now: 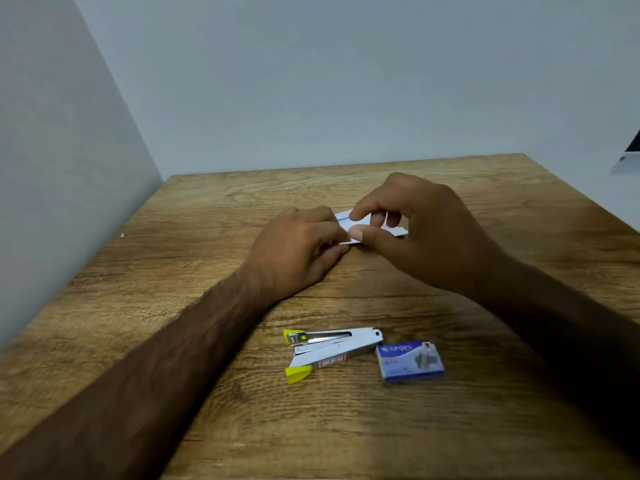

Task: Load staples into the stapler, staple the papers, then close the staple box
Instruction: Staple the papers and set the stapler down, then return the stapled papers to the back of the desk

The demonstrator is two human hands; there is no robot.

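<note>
Small white papers (346, 220) lie on the wooden table (173, 271) near its middle, mostly hidden by both hands. My left hand (294, 251) pinches their left end. My right hand (415, 226) grips them from the right with thumb and fingers. Nearer to me lies a silver stapler (332, 351) with yellow-green tips, its arms spread apart. Just right of it sits a blue staple box (410, 361), which looks closed. Neither hand touches the stapler or the box.
Grey walls stand behind the table and along its left side. A dark object (632, 147) shows at the far right edge of the view. A tiny white speck (122, 235) lies near the left wall.
</note>
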